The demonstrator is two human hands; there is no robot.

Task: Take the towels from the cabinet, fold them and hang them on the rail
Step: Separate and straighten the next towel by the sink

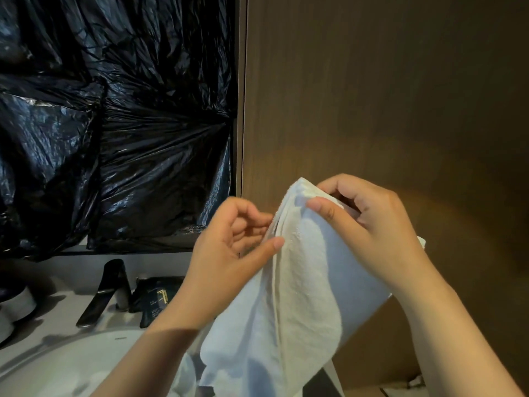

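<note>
Both hands hold up a white terry towel (300, 282) in front of a brown wood-grain panel (386, 81). The right hand (369, 224) grips its top corner, thumb on the near face. The left hand (229, 247) pinches the layered edge just below. Crinkled black plastic sheeting (114, 110) hangs at left, above a black angular faucet (106, 290) and a round white basin (57, 365).

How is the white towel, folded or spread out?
Loosely folded: the white towel hangs in lengthwise layers, its top pinched by the right hand, the left hand pinching the layered edges.
</note>
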